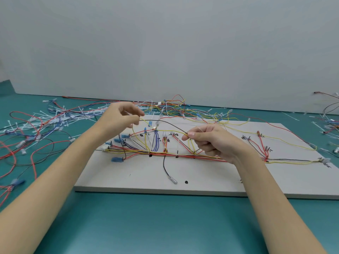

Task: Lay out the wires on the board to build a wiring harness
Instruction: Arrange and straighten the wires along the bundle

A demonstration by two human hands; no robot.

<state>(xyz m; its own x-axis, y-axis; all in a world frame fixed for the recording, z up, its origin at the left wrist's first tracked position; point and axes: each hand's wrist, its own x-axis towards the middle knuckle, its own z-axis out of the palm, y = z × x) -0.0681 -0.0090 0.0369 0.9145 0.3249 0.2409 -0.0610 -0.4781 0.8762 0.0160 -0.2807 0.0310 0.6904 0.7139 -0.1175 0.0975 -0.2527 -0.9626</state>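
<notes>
A white board (201, 182) lies on the green table, with a bundle of red, yellow, black and blue wires (165, 153) laid along its pegs. My left hand (119, 116) pinches one end of a thin dark wire (165, 122) above the board's left part. My right hand (211, 142) pinches the same wire further along between thumb and forefinger, above the board's middle. The wire arches in the air between both hands, and yellow wire runs with it. A black wire with a metal terminal (173, 179) hangs down from the bundle onto the bare board.
Loose wires and white cable ties (51, 118) are heaped on the table to the left. More tangled wires (174, 107) lie behind the board against the grey wall. Another pile (330, 121) sits at the far right. Green table (146, 226) stretches in front of the board.
</notes>
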